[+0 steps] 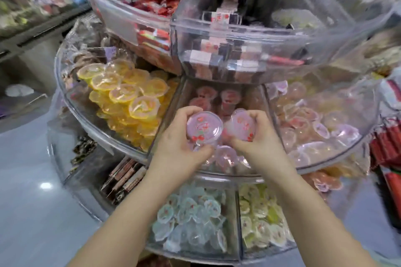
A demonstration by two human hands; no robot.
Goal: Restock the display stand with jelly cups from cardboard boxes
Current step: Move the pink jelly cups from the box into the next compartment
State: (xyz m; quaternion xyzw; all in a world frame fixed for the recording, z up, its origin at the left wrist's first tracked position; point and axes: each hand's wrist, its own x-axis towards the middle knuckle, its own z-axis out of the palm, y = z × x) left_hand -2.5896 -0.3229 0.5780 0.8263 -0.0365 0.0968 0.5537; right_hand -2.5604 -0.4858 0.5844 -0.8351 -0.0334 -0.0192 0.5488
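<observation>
**A:** Where do you stand with the cups?

**B:** You have one in each hand. Your left hand curls round a pink jelly cup, lid facing up at you; your right hand grips a second pink cup, tilted toward the first, the two nearly touching. Both hover over the middle wedge of the clear display stand, where more pink cups lie.

**A:** Where should they go?

**B:** Toward twelve o'clock, I'd say — the back of that wedge looks thinner under the upper tier, while the near end at six o'clock already holds a few. Keep them in this compartment: the yellow cups sit across the divider at ten o'clock, and paler pink ones at three o'clock.

**A:** Anything to mind as you let go?

**B:** Lower each cup until it rests on its neighbours, then ease your fingers apart — dropped from height, they may roll or dent a lid. Set down one at a time. The cardboard boxes are out of view.
</observation>
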